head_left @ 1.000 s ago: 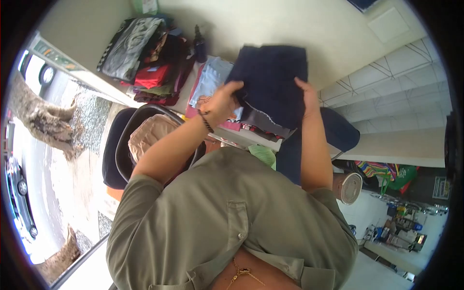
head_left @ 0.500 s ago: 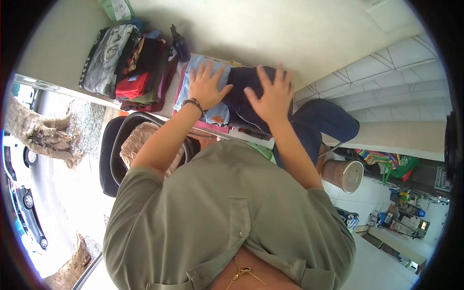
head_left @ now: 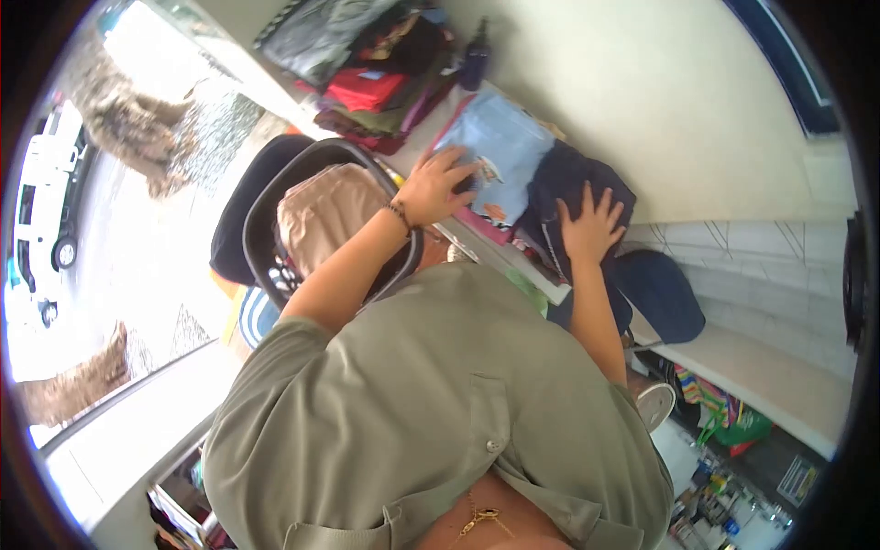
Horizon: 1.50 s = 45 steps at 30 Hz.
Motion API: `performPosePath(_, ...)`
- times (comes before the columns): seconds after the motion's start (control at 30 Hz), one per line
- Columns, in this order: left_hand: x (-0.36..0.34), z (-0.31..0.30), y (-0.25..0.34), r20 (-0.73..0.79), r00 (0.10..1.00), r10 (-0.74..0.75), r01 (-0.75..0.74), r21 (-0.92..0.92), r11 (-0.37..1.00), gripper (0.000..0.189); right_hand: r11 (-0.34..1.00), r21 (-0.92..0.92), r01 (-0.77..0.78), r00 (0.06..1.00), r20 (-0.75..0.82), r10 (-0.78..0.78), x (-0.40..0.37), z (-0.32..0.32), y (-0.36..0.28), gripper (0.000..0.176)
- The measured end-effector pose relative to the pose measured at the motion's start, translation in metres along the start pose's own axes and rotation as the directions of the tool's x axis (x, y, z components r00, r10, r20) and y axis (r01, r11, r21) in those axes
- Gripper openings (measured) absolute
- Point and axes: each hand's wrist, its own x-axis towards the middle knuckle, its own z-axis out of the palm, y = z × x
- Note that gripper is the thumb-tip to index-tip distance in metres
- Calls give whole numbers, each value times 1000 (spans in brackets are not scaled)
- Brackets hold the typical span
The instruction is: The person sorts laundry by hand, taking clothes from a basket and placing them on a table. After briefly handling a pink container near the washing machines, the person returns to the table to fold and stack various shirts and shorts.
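Observation:
Folded clothes lie side by side on a ledge by the wall: a light blue garment [head_left: 504, 128] with a small printed figure, and a dark navy garment [head_left: 564, 170] on its right. My left hand [head_left: 435, 188] is at the left edge of the light blue one, fingers apart and slightly bent, with no cloth gripped that I can see. On the navy garment my right hand [head_left: 591, 225] rests flat with its fingers spread. Pink cloth [head_left: 486, 225] shows beneath the light blue garment.
A taller stack of folded clothes [head_left: 367, 87] and a dark bottle [head_left: 476, 60] stand farther back. Below my left arm is a black tub [head_left: 259, 234] holding tan cloth [head_left: 325, 215]. A dark blue chair [head_left: 665, 298] is at the right. Outside, a white van [head_left: 41, 202] shows.
The view has turned and shifted. My left hand has moved off the top of the light blue garment to its left edge; my right hand has slid nearer the navy garment's front right side.

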Motion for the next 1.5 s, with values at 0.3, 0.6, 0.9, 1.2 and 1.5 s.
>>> performPosePath(0.3,-185,-88,-63,-609,700,-373,643,311,699,64,984,95,-151,977,166,133,12,0,-8,70)
performPosePath(0.6,-279,-19,-70,-413,338,-845,850,-252,463,95,236,945,225,833,-61,-550,-100,-56,-181,42)
performPosePath(0.9,-256,-91,-18,379,369,-849,393,-891,-227,44,683,589,-432,-127,711,-692,-140,-18,-246,59)
performPosePath(1.2,-211,-104,56,209,674,-708,94,-976,-199,46,-155,195,-969,244,631,-736,-91,-83,-284,48)
performPosePath(1.5,-220,-111,44,412,722,-556,608,-761,225,52,-394,558,-730,647,382,-660,10,-158,-217,39)
